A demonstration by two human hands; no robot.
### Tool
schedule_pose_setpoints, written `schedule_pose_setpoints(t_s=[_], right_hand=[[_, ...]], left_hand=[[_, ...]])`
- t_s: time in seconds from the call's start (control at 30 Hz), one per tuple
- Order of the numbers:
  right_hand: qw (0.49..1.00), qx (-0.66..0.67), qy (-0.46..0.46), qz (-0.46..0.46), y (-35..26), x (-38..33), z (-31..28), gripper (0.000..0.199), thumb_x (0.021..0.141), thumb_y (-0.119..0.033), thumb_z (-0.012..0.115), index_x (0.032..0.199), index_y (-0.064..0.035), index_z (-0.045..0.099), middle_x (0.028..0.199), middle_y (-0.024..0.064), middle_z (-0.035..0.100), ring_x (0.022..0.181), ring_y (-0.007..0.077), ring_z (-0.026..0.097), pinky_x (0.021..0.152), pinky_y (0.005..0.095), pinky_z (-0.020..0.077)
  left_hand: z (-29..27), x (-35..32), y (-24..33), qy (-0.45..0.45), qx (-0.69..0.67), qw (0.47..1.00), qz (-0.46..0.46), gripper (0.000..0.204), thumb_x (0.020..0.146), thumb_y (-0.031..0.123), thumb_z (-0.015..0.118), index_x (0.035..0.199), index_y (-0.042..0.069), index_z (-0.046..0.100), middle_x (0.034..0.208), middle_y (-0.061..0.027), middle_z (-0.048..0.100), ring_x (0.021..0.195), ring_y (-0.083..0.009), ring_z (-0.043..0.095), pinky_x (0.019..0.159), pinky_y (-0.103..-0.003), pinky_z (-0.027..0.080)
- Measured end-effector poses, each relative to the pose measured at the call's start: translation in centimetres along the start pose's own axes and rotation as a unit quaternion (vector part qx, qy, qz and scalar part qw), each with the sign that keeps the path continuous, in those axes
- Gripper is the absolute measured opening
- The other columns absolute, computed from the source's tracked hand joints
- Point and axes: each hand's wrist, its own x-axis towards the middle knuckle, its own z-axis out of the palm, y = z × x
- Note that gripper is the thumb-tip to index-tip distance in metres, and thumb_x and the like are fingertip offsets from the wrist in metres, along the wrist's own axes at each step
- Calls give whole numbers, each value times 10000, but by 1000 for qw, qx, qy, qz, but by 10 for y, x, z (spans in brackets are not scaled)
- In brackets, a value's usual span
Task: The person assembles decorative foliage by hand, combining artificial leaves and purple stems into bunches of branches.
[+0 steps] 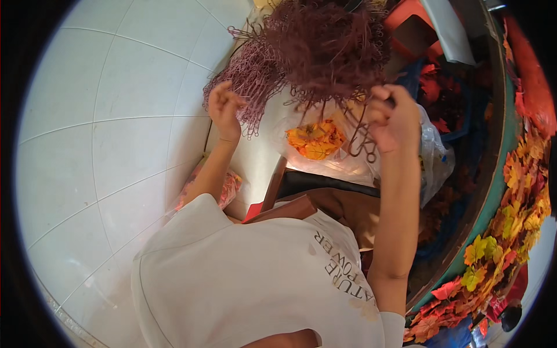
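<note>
My left hand (225, 113) is raised in front of a hanging mass of thin purple-brown looped strands (252, 75). Its fingers are bent together, and whatever they may hold does not show. To the right, my right hand (394, 119) is closed on several brown looped stems (362, 139), whose curled ends dangle beside the wrist. Above and between the hands spreads a larger dark, tangled bundle of the same stems (328, 46), partly blurred. Below it, orange and yellow artificial leaves (316, 139) lie in a clear plastic bag (354, 168).
A tiled wall (133, 75) runs along my left. On the right stand a blue crate (464, 116) with red leaves and an orange-red plastic stool (409, 26). Strings of autumn leaves (505, 232) hang beyond a green-edged panel (493, 197). A bag of reddish leaves (229, 188) sits by the wall.
</note>
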Motion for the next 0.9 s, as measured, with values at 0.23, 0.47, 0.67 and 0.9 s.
schedule_pose_setpoints(t_s=[0.23,0.47,0.67,0.9], right_hand=[[994,2,-73,-78,-32,-106,67,79,866,-59,444,792,-52,420,710,19,473,463,29,302,395,177,226],[927,-5,-325,-186,-98,-192,96,121,915,-84,449,870,28,443,732,34,420,478,33,305,398,170,230],[869,-83,-345,-345,-179,-207,44,159,920,-79,442,899,72,487,735,69,470,512,59,369,442,177,324],[668,-233,169,-686,-187,-223,26,348,896,-317,477,981,0,591,774,139,598,646,162,552,579,296,467]], left_hand=[[85,35,-32,-90,580,781,213,659,651,278,776,1186,31,483,1151,-171,509,1076,-333,470,924,-478,369],[206,150,-28,-44,290,893,342,660,648,277,760,1215,69,493,1151,-138,549,983,-316,535,921,-478,382],[243,166,43,-110,239,880,395,380,658,82,739,1011,25,612,857,-34,641,751,-92,585,699,-251,485],[251,127,85,-25,133,947,292,176,688,67,705,819,-10,616,736,15,611,666,-56,523,619,-229,442]])
